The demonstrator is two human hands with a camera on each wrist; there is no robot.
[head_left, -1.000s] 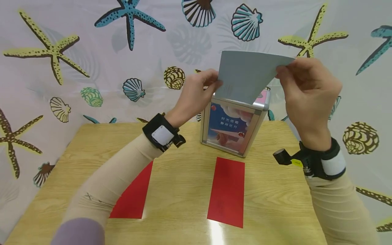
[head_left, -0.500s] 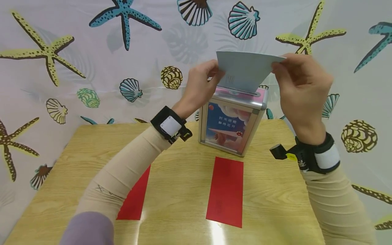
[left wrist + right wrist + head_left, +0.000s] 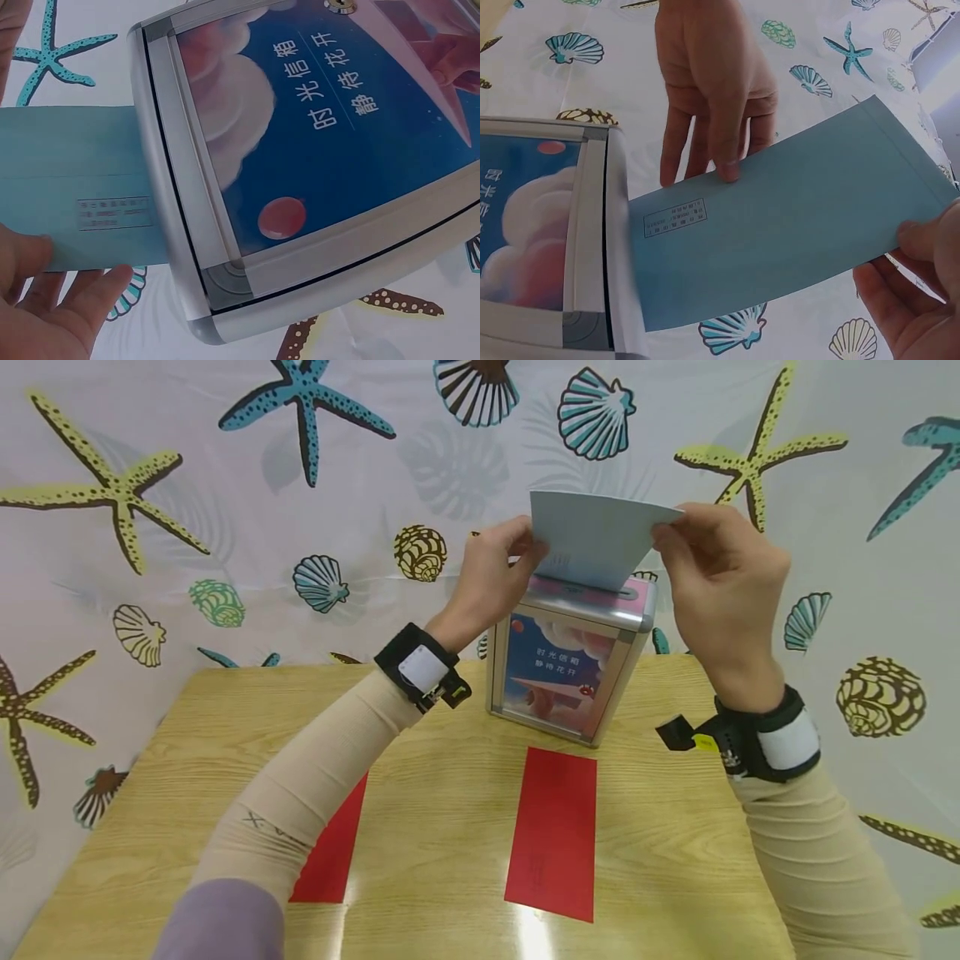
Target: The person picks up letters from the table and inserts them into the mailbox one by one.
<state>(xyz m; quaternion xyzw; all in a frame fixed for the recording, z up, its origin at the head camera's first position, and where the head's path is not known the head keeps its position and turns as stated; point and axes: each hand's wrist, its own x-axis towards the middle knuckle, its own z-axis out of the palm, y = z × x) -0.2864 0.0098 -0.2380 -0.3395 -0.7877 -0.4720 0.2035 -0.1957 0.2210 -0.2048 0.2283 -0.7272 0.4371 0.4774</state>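
Note:
A light blue envelope (image 3: pixel 588 539) with a small printed box stands over the pink top of a metal-framed letter box (image 3: pixel 558 672). Its lower edge is at the slot (image 3: pixel 630 594); whether any of it is inside I cannot tell. My left hand (image 3: pixel 491 572) pinches the envelope's left edge low down, thumb on the near face and fingers behind, as the right wrist view shows. With thumb and fingers, my right hand (image 3: pixel 727 593) grips the upper right corner, and the paper bows slightly. In the left wrist view the envelope (image 3: pixel 45 157) meets the box's top edge.
Two red envelopes lie on the wooden table (image 3: pixel 442 827): one red envelope (image 3: pixel 555 835) in front of the box, the other red envelope (image 3: pixel 333 852) partly under my left forearm. A curtain (image 3: pixel 360 510) with shells and starfish hangs behind the table.
The envelope has come down to the slot, which was covered a second ago. My right hand has moved left and slightly lower. Both hands keep their hold on the envelope.

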